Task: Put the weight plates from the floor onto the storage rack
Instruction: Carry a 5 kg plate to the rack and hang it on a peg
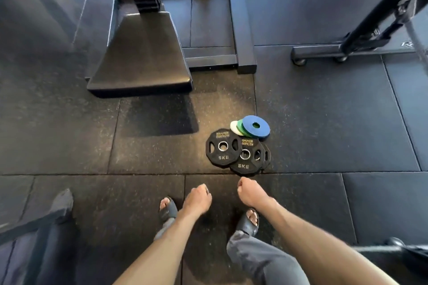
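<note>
Black 5 kg weight plates lie overlapping on the rubber floor: one (pixel 222 146) at the left, another (pixel 247 157) partly over a third whose edge (pixel 267 155) peeks out at the right. Just behind them sits a fanned stack of small plates, a blue one (pixel 256 125) on top, then a green one (pixel 240 127) and a white one (pixel 234 126). My left hand (pixel 198 198) and my right hand (pixel 249 192) hang in front of the plates, fingers curled, holding nothing. No storage rack is recognisable in view.
A padded black bench seat (pixel 141 53) on a machine frame stands ahead to the left. A wheeled black stand base (pixel 324 52) with a slanted bar is at the right. My sandalled feet (pixel 168 209) stand on the floor mats. A dark bar end (pixel 393 247) lies bottom right.
</note>
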Motion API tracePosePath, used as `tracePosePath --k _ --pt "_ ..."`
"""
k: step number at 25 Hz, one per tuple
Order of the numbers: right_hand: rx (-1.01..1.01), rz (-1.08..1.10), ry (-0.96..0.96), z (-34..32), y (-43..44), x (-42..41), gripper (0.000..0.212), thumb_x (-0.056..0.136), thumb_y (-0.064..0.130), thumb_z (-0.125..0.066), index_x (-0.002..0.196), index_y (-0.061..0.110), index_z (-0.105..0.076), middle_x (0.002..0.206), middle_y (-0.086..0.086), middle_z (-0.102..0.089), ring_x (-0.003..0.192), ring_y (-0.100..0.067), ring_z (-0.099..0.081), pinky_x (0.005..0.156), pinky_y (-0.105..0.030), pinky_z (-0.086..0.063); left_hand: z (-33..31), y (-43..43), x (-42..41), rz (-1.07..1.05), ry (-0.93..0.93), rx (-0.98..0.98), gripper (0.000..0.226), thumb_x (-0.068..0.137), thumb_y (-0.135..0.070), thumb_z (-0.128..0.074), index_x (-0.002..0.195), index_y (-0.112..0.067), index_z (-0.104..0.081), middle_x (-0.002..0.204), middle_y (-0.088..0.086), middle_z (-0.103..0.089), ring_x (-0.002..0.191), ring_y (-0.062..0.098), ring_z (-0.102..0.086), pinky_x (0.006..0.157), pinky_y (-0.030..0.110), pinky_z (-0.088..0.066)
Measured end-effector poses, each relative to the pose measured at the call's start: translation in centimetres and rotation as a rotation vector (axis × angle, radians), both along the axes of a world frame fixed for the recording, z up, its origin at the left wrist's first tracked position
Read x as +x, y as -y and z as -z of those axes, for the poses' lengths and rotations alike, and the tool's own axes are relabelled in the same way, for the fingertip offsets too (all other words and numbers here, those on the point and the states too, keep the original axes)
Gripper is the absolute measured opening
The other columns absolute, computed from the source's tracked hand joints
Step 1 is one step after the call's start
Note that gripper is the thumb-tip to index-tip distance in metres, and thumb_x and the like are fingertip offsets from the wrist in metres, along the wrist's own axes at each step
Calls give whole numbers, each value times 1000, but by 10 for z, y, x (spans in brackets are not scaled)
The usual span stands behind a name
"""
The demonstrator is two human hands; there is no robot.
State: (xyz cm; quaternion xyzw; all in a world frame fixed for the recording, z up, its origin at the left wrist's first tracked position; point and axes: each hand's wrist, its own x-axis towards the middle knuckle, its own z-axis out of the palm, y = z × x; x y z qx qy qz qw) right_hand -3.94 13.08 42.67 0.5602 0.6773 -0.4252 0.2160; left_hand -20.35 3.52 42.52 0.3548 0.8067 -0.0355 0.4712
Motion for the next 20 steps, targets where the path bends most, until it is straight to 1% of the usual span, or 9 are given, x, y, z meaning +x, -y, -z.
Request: tracePosePath --k 2,4,6,9,12,14,16,18,20 --pt "26 21 27 46 -19 -24 31 97 13 -41 120 2 -59 124 -19 -65 116 -36 -60 92 -36 -46 53 -21 -28 -7 21 -24 20 95 -26 -48 106 -16 -61 118 12 -67 113 32 -61 92 37 -47" --pt "61 94 58 98 -39 -41 29 98 15 -42 120 5 -56 122 -18 -65 115 -36 -61 91 -37 -47 113 -42 -49 -48 26 -39 22 96 -24 -47 111 -14 -59 121 13 -66 114 32 -60 94 37 -46" --pt "129 144 95 161 -64 -54 29 96 17 -44 122 5 -51 120 -21 -64 114 -39 -61 92 -40 -47 180 -67 -66 -101 32 -19 28 96 -22 -47 119 -10 -56 124 16 -63 117 34 -58 96 38 -46" --pt "226 199 139 261 -101 -68 38 95 17 -46 129 3 -43 125 -25 -57 115 -43 -59 92 -44 -48 282 -105 -81 -220 78 -7 45 97 -19 -46 139 -4 -42 135 20 -55 125 36 -52 102 39 -42" --pt "336 244 202 348 -135 -77 48 95 23 -51 137 4 -36 131 -26 -49 115 -46 -57 93 -47 -47 370 -136 -90 -316 96 17 57 99 -20 -48 149 -4 -27 142 21 -49 130 37 -49 105 41 -40" --pt "370 253 231 396 -151 -80 59 95 30 -54 143 5 -30 135 -26 -46 117 -46 -56 94 -48 -47 416 -152 -96 -340 83 47 61 101 -25 -48 151 -4 -21 145 21 -46 131 38 -48 106 43 -40" --pt "414 246 258 437 -160 -81 63 95 35 -55 144 5 -28 135 -25 -47 115 -45 -58 92 -47 -47 456 -165 -99 -334 65 60 66 102 -30 -48 153 -3 -17 146 22 -45 133 38 -46 106 44 -40" --pt "480 252 269 465 -167 -81 63 96 33 -54 144 4 -27 131 -25 -47 108 -45 -61 87 -46 -49 484 -176 -100 -329 54 86 66 101 -34 -50 151 -3 -19 145 22 -46 132 39 -47 104 44 -41" --pt "583 199 258 483 -173 -75 59 97 28 -52 145 3 -27 125 -27 -51 101 -45 -64 83 -46 -51 504 -183 -97 -313 45 121 63 101 -31 -52 148 -3 -22 141 22 -50 129 39 -50 101 44 -42"
